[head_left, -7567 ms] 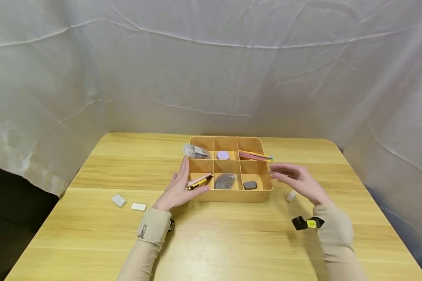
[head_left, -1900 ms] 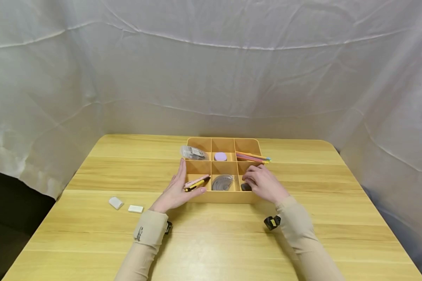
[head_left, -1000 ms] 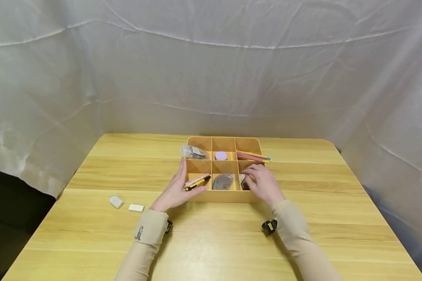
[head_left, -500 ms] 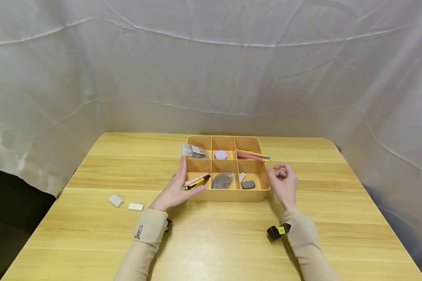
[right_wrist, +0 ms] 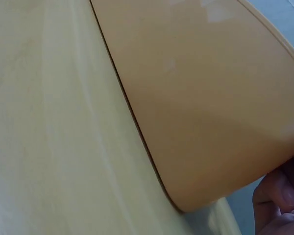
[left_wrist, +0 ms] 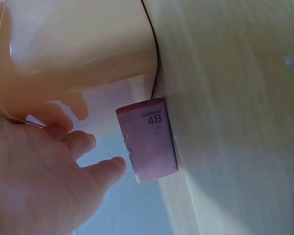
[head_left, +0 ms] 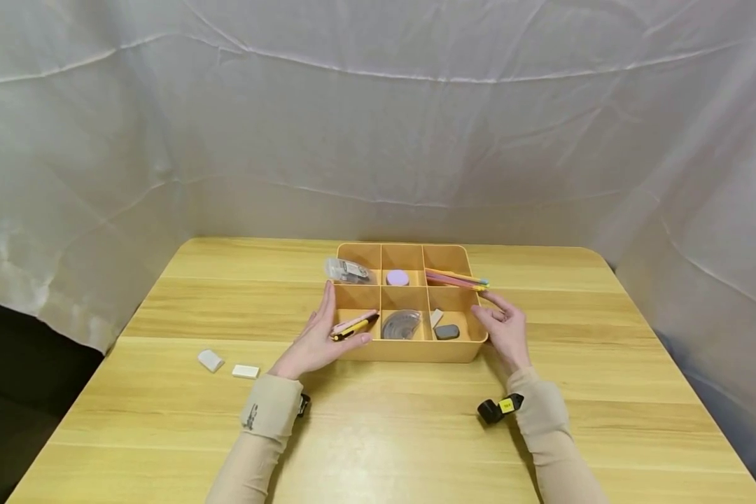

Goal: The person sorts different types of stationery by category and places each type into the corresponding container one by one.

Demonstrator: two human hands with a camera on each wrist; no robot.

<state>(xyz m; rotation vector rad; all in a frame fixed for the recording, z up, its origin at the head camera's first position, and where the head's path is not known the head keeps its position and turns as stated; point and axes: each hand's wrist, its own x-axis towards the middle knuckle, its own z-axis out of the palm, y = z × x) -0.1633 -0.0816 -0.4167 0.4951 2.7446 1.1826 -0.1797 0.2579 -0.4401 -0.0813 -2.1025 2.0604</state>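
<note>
A tan six-compartment storage box [head_left: 409, 352] stands on the table. My left hand [head_left: 315, 343] lies along its left side, fingers straight and thumb over the front rim. At the right side, my right hand [head_left: 507, 332] holds the rim, thumb at its inner edge; the right wrist view catches only curled fingers [right_wrist: 279, 193] behind the box corner. In the front right compartment lie a small white eraser [head_left: 437, 318] and a dark grey rounded eraser [head_left: 446, 332]. A block marked 4B [left_wrist: 147, 139] shows beyond my left fingers in the left wrist view.
A clear protractor [head_left: 401, 325] is in the front middle compartment, pens [head_left: 355, 325] front left. Behind are a clear plastic package [head_left: 349, 271], a lilac round item [head_left: 397, 278] and colourful pencils [head_left: 456, 278]. Two whitish erasers, one rectangular [head_left: 246, 372], one angled [head_left: 211, 360], lie left.
The small white eraser from the table's right is now in the front right compartment. My right hand has come out and taken the box's right rim. The left hand has stayed put.
</note>
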